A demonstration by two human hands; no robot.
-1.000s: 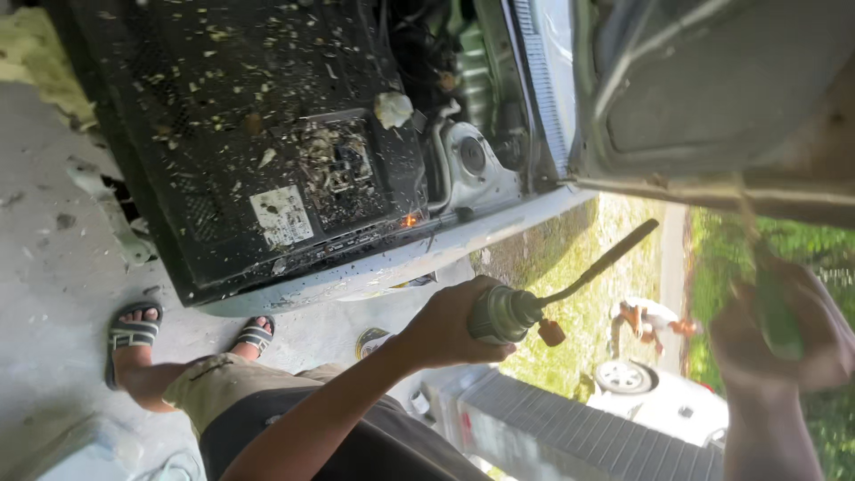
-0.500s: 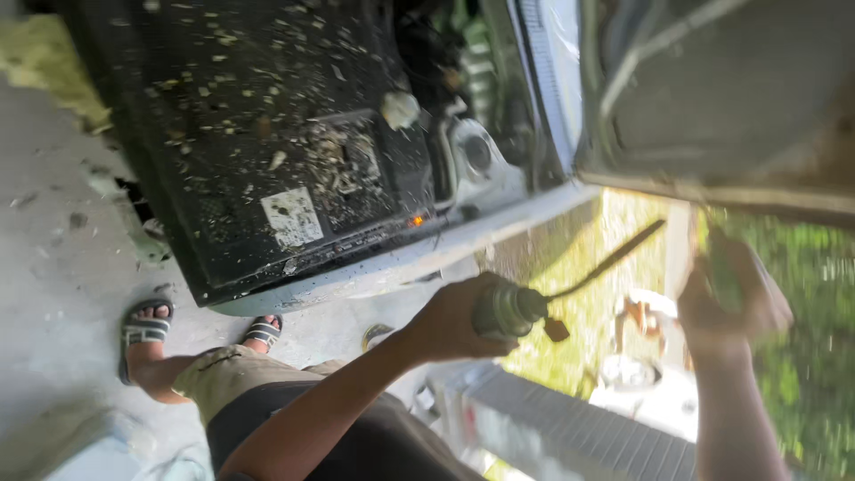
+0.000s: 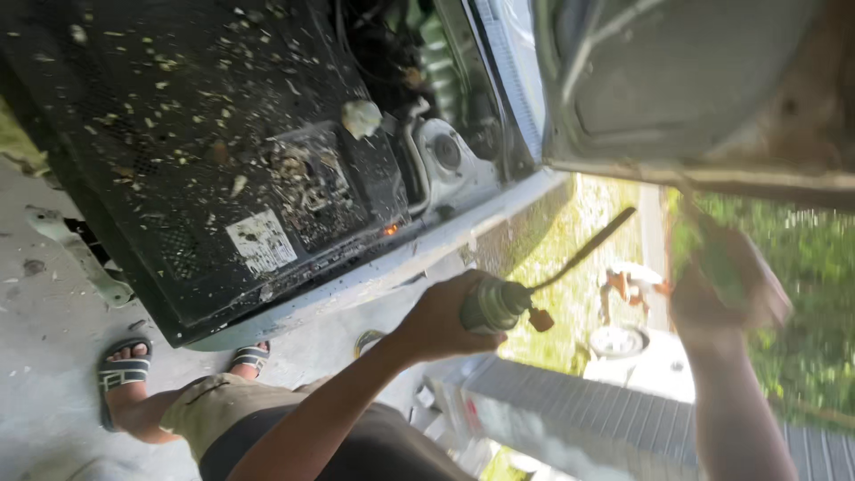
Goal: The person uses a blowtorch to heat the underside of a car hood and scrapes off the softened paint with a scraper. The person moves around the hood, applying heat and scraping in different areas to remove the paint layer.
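My left hand (image 3: 436, 321) is wrapped around a small metal gas canister (image 3: 494, 305) with a red knob. Its long thin dark nozzle (image 3: 588, 249) points up and right. The canister hangs just below the white front edge of a vehicle (image 3: 401, 267). My right hand (image 3: 721, 294) is raised at the right, blurred, just under the lifted hood (image 3: 695, 80). It looks closed on a green object (image 3: 712, 254) that I cannot make out. A black mesh panel (image 3: 178, 134) littered with dry debris fills the upper left.
A white label (image 3: 260, 240) sits on the mesh panel, with hoses and a round white part (image 3: 445, 151) beside it. My sandalled feet (image 3: 120, 370) stand on grey concrete. A grey ridged panel (image 3: 579, 410) lies at lower right, with sunlit grass and a round object (image 3: 614, 341) beyond.
The view has shifted slightly. My right hand has moved left and a little up, closer under the hood. My left hand keeps hold of the canister in about the same place.
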